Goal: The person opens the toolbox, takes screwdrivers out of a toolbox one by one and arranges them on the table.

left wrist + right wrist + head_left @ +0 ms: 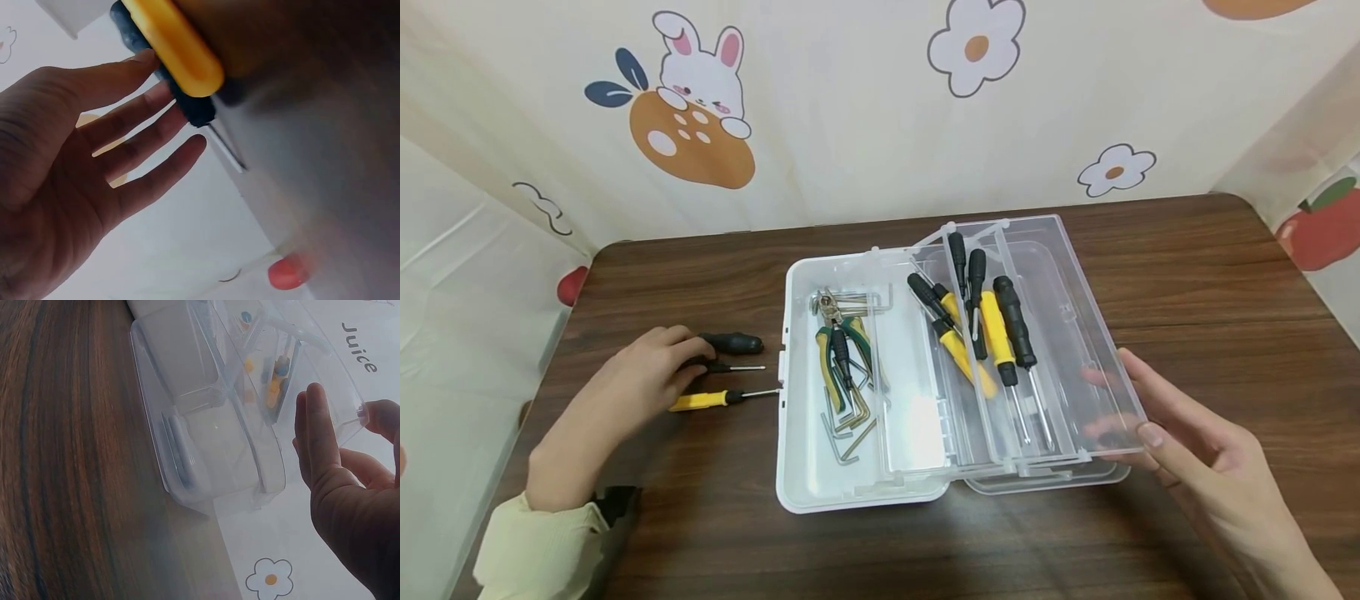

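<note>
At the table's left, my left hand pinches a small black screwdriver between thumb and fingers. A thicker black handle lies just behind it, and a yellow-and-black screwdriver in front. My right hand grips the right edge of a clear divided tray, thumb on the near side and fingers behind the plastic. The tray overlaps a white toolbox. Several yellow and black screwdrivers show in or through the tray; which one I cannot tell.
Inside the white box lie green-and-yellow pliers and several hex keys. Below the tray a clear lid rests on the brown table. A patterned curtain hangs along the back edge.
</note>
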`<state>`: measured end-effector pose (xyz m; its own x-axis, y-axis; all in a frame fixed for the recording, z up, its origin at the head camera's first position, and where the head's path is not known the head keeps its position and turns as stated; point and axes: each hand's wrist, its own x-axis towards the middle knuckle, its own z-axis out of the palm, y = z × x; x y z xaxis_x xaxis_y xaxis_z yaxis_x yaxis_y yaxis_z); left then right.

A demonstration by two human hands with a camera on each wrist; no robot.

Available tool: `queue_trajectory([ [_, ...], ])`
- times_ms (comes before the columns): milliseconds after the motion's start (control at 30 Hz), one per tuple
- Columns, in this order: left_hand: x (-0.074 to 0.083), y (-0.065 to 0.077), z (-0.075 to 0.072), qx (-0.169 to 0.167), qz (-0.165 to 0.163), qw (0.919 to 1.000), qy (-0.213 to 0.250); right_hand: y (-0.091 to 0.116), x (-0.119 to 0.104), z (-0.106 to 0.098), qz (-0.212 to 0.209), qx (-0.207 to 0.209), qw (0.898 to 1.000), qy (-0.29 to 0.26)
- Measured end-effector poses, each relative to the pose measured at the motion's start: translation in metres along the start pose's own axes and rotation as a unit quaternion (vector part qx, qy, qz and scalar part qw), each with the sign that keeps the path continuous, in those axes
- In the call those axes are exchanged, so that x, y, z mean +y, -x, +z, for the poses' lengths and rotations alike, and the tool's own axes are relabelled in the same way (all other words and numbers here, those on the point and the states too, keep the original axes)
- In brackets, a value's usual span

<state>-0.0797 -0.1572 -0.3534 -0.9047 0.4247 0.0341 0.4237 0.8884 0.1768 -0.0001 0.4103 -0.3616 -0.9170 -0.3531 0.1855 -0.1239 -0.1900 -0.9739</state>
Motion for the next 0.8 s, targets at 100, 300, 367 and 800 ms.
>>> queue_trajectory([
  [100,0.003,-0.001,-0.002,0.036,0.026,0.9990,-0.003,0.000,0.000,0.000,0.001,0.003,1.000,0.007],
  [300,0.015,-0.007,-0.009,0.091,0.091,0.9916,-0.001,0.001,-0.001,0.000,-0.003,0.002,1.000,0.017],
  [367,0.021,-0.011,-0.013,0.099,0.106,0.9894,-0.003,0.001,0.000,0.000,-0.006,0.000,1.000,0.018],
  [800,0.074,-0.036,-0.042,0.109,0.211,0.9711,-0.022,0.000,0.001,0.000,-0.020,-0.012,1.000,0.000],
])
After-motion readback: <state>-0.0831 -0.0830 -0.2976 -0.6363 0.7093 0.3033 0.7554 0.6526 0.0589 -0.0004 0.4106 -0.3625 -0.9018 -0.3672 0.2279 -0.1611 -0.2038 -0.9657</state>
